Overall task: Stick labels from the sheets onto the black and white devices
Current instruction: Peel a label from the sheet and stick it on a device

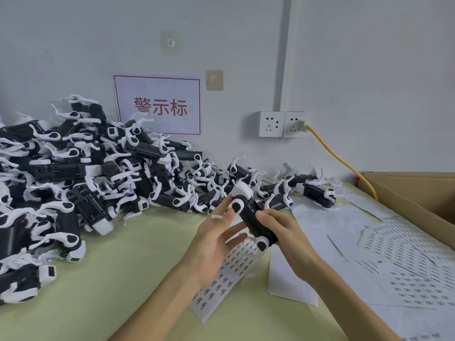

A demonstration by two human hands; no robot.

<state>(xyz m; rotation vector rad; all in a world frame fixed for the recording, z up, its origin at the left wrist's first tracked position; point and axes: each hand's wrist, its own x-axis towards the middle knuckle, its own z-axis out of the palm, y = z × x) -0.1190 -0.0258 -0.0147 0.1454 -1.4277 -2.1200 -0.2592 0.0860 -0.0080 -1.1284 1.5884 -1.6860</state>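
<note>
Your R hand (283, 239) grips a black and white device (248, 215) round its black body, fingers curled over the top, w/ the white head tilted up and away from you. Your L hand (214, 239) is released: palm showing, fingers fairly straight, thumb tip touching the device near its white head, other fingers reaching under it. A small white label (218, 216) sits across one L finger. The device is held up off the table (123, 279), approx. centre of view.

Right below your hands lies a long label sheet (229, 274) w/ rows of small printed labels. More sheets (406, 244) overlap to the right, some tilted. Beyond them, at the table's right edge, is an open cardboard box (418, 193).

On the left, a big pile of devices (73, 173) is heaped against the wall and thins out behind your hands. On the wall: a red-bordered sign (157, 105) and two sockets (283, 124), a yellow cable (339, 158) plugged into the right one and running down behind the box.
</note>
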